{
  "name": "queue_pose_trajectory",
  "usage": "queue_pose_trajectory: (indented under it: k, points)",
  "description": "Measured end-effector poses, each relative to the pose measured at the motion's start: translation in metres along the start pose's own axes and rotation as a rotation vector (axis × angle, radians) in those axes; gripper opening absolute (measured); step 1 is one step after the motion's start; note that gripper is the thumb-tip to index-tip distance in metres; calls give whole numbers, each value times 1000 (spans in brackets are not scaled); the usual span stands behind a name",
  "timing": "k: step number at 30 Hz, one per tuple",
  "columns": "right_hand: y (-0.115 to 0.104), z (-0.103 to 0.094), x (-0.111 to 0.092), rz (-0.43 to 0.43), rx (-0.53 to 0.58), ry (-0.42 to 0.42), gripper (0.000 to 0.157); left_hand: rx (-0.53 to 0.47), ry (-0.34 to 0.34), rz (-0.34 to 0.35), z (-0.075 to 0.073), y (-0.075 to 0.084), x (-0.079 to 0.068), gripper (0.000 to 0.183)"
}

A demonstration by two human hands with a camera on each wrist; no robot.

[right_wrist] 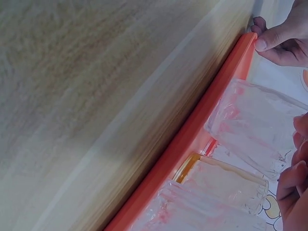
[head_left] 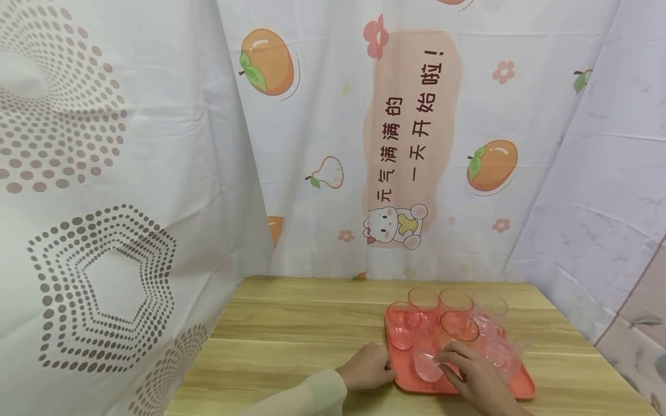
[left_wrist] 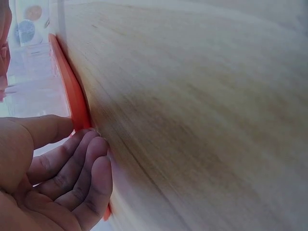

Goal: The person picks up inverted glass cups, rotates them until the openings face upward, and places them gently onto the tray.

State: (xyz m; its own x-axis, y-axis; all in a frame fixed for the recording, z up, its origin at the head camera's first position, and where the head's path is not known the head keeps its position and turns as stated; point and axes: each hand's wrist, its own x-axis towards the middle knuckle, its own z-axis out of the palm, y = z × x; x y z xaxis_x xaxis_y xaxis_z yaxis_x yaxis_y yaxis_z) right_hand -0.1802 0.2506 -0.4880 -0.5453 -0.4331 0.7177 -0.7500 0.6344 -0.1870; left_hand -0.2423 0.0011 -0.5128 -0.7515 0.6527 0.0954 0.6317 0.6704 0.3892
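Note:
A red tray (head_left: 411, 381) holds several see-through cups, some with red or orange rims. My left hand (head_left: 368, 367) grips the tray's left edge. In the left wrist view, the thumb of my left hand (left_wrist: 57, 168) lies on the red rim (left_wrist: 77, 103) and its curled fingers are beneath. Over the tray's near side, my right hand (head_left: 470, 370) pinches the top of a clear cup (head_left: 428, 365) with thumb and fingers. In the right wrist view, the curled fingers of my right hand (right_wrist: 294, 178) are at the clear cup's (right_wrist: 255, 122) upper end.
Behind the pinched cup stand red-rimmed cups (head_left: 403, 332) and an orange-rimmed cup (head_left: 459, 326). More clear cups (head_left: 502, 358) crowd the tray's right side. The wooden table (head_left: 291, 329) runs left of the tray. Printed curtains (head_left: 322, 115) hang behind and beside the table.

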Motion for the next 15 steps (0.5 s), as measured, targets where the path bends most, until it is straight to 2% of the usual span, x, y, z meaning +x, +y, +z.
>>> queue_pose_trajectory:
  k: [7, 15]
  points:
    - [-2, 1, 2, 19, 0, -20, 48, -5, -3, -10, -1, 2, -1, 40]
    - [-6, 1, 3, 117, -34, -36, 43, -16, -5, -9, 0, 1, -1, 39]
